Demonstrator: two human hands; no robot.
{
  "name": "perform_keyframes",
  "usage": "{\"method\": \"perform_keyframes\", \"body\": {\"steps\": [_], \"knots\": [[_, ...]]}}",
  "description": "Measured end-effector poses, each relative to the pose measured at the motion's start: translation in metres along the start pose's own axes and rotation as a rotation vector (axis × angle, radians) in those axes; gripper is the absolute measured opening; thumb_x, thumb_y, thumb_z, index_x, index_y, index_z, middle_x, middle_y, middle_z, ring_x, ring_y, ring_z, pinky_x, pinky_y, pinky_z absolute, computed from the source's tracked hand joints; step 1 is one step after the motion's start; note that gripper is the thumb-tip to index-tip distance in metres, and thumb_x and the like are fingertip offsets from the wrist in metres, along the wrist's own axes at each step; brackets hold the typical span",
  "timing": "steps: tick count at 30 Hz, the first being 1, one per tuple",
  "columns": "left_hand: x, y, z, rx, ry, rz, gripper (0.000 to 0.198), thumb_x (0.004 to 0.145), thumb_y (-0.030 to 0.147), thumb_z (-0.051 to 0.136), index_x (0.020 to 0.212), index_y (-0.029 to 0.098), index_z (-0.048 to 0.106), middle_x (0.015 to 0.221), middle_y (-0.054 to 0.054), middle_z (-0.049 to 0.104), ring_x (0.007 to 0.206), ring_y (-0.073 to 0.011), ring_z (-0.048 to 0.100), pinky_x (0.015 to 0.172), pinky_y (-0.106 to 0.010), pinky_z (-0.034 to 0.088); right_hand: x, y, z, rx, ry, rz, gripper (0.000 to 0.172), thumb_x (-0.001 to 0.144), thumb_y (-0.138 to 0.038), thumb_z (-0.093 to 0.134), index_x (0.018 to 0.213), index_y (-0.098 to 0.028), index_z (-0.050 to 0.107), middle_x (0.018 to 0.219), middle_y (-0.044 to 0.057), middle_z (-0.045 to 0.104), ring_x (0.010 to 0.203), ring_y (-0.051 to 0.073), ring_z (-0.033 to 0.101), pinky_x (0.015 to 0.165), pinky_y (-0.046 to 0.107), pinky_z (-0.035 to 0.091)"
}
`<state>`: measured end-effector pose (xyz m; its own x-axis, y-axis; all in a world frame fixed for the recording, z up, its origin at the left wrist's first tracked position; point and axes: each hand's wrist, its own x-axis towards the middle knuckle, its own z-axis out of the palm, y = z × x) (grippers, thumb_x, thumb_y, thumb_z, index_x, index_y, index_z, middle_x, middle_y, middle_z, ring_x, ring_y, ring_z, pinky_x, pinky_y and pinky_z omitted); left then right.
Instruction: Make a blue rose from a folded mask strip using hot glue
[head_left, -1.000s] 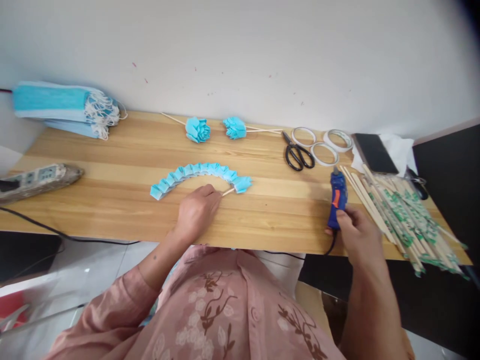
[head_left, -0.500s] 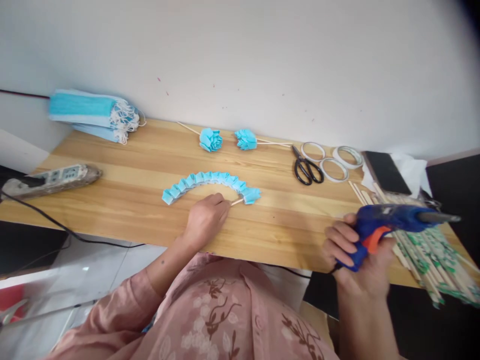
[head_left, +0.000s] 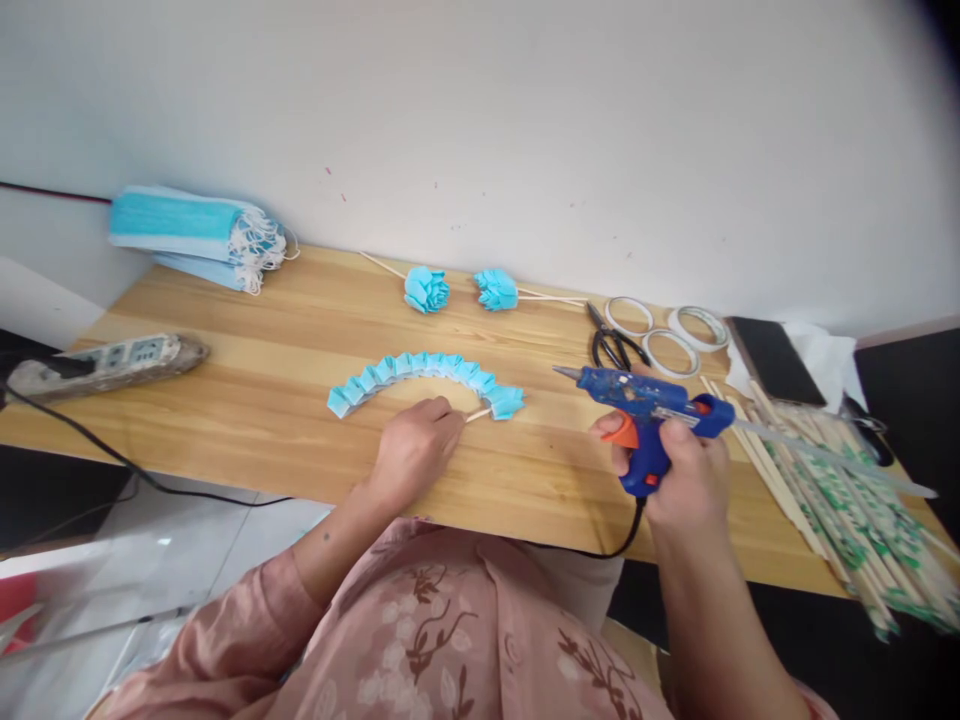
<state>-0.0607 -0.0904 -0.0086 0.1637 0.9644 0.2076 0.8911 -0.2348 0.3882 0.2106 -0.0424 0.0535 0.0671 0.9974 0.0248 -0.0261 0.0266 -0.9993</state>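
My left hand (head_left: pixel 421 447) rests low over the table, its fingers closed on a thin wooden stick (head_left: pixel 478 414). The stick's far end meets the right end of a curved strip of folded blue petals (head_left: pixel 427 366), which arches across the wood. In my right hand (head_left: pixel 686 465) is a blue hot glue gun (head_left: pixel 637 400), gripped by its handle, with the nozzle pointing left toward the strip but apart from it. A finger lies at its orange trigger. A clear glue stick (head_left: pixel 832 455) sticks out of its back.
Two blue flowers on sticks (head_left: pixel 427 289) (head_left: pixel 496 289) lie near the wall. Black scissors (head_left: pixel 615 345), tape rolls (head_left: pixel 670 353) and a dark phone (head_left: pixel 776 358) are at right, with wrapped chopsticks (head_left: pixel 847 510) in front. Face masks (head_left: pixel 180 222) and a power strip (head_left: pixel 124 362) occupy the left.
My right hand has swung the glue gun left and turned it, so its nozzle now points left instead of right. My left hand still holds the stick in nearly the same place.
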Motion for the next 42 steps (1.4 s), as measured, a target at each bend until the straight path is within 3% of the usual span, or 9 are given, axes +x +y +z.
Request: {"method": "perform_keyframes", "body": {"steps": [5,13,22,26,29,35,42], "knots": [[0.000,0.001,-0.002,-0.037,-0.015,-0.012,0.035,0.104,0.024,0.038,0.089,0.020,0.070,0.087,-0.007,0.067,0.081,-0.0194,0.061,0.067,-0.028,0.043,0.027,-0.007,0.013,0.005,-0.177,-0.013,0.042,0.083,-0.051,0.070,0.108,-0.018,0.070,0.076,0.004,0.073,0.042,0.012,0.052,0.036,0.025,0.033],[0.000,0.001,-0.002,-0.052,-0.018,-0.021,0.039,0.106,0.028,0.036,0.090,0.020,0.071,0.088,-0.008,0.068,0.084,-0.0201,0.062,0.070,-0.029,0.046,0.056,0.000,0.041,-0.327,-0.314,-0.038,0.053,0.083,-0.068,0.065,0.097,-0.017,0.072,0.070,0.003,0.073,0.037,0.010,0.048,0.033,0.023,0.036],[-0.002,0.001,-0.004,0.023,-0.046,0.001,0.040,0.107,0.027,0.035,0.093,0.019,0.072,0.095,-0.007,0.072,0.086,-0.0217,0.064,0.069,-0.032,0.043,0.064,0.024,0.040,-0.284,-0.412,0.131,0.071,0.075,-0.080,0.065,0.114,-0.021,0.075,0.069,0.003,0.074,0.044,0.017,0.061,0.030,0.025,0.038],[-0.001,0.002,-0.005,0.014,-0.054,-0.011,0.038,0.107,0.027,0.037,0.094,0.020,0.072,0.094,-0.007,0.072,0.086,-0.0211,0.064,0.069,-0.031,0.043,0.063,0.022,0.046,-0.322,-0.473,0.144,0.067,0.080,-0.079,0.061,0.114,-0.022,0.075,0.066,0.001,0.071,0.038,0.014,0.055,0.031,0.026,0.039],[-0.001,0.002,-0.005,0.015,-0.065,-0.010,0.038,0.107,0.027,0.037,0.094,0.019,0.072,0.094,-0.007,0.072,0.086,-0.0212,0.064,0.069,-0.032,0.043,0.063,0.018,0.053,-0.381,-0.499,0.143,0.065,0.082,-0.080,0.058,0.101,-0.021,0.076,0.062,0.001,0.069,0.038,0.013,0.053,0.033,0.027,0.041],[0.000,0.002,-0.003,0.056,-0.037,0.025,0.041,0.108,0.028,0.035,0.093,0.019,0.072,0.091,-0.006,0.071,0.082,-0.0199,0.063,0.067,-0.032,0.042,0.063,0.006,0.070,-0.446,-0.498,0.133,0.061,0.080,-0.078,0.061,0.100,-0.021,0.074,0.063,0.002,0.068,0.047,0.017,0.060,0.035,0.027,0.045],[0.000,0.001,-0.001,0.112,0.036,0.062,0.042,0.108,0.025,0.034,0.087,0.019,0.070,0.082,-0.005,0.067,0.075,-0.0185,0.060,0.060,-0.031,0.036,0.060,-0.001,0.074,-0.518,-0.502,0.171,0.051,0.082,-0.072,0.064,0.086,-0.021,0.072,0.063,0.003,0.067,0.048,0.014,0.059,0.037,0.024,0.045]]}}
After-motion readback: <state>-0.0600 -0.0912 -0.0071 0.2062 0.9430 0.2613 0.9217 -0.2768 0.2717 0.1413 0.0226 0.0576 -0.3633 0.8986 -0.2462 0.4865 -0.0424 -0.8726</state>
